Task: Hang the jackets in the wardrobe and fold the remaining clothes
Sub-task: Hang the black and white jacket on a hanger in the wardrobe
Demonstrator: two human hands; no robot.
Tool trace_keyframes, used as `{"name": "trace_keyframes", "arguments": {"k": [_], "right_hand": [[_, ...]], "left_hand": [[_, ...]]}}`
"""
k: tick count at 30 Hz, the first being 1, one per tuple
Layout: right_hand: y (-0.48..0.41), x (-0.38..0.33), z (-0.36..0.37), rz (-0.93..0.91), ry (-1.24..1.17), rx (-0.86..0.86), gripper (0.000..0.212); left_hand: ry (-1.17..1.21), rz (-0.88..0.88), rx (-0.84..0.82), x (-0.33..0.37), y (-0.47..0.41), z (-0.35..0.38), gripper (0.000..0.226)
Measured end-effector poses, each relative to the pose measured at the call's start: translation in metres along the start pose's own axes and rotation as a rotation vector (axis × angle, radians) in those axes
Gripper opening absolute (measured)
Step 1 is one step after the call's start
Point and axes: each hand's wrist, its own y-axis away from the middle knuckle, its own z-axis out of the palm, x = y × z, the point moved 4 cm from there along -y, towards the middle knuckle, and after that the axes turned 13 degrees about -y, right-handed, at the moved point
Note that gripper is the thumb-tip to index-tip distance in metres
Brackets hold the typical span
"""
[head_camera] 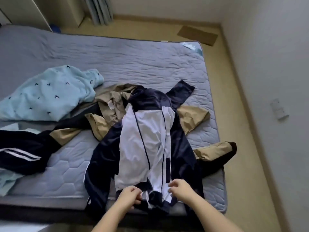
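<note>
Head: jacket hem [158, 198] in both grips [131, 195] [178, 187]

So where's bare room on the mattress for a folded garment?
Bare: the mattress beyond the navy-white jacket, and the near patch between it and the striped navy garment. Crowded: the middle, around the tan jacket.

A grey-blue quilted mattress [150, 61] lay beside a beige floor [222, 77]. A flat brown cardboard piece [197, 35] rested near the far corner. Pale grey-blue pleated curtains [100, 9] hung beyond the mattress.
</note>
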Motion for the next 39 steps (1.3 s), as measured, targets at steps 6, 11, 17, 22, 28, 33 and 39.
{"name": "trace_keyframes", "arguments": {"k": [6,11,17,22,28,33,39], "right_hand": [[-0.074,0.121,0.077,0.3,-0.304,0.013,0.022],[-0.114,0.154,0.115,0.521,-0.84,0.098,0.011],[-0.123,0.16,0.132,0.605,-0.997,0.126,0.019],[-0.126,0.163,0.138,0.621,-1.072,0.125,0.028],[-0.128,0.165,0.129,0.362,-1.127,0.297,0.009],[-0.107,0.143,0.077,0.027,-1.14,0.521,0.012],[-0.06,0.096,0.028,-0.272,-0.813,0.622,0.018]], "left_hand": [[0.235,-0.195,-0.026,-0.079,-0.094,0.062,0.012],[0.718,-0.199,0.018,-0.097,-0.164,0.087,0.02],[1.014,-0.204,0.002,-0.083,-0.2,0.1,0.022],[0.911,-0.275,0.071,-0.077,-0.21,0.1,0.014],[1.226,-0.278,0.269,-0.072,-0.205,0.107,0.017],[1.187,-0.283,-0.044,-0.066,-0.195,0.121,0.012],[1.058,-0.121,0.004,-0.063,-0.18,0.09,0.01]]}}
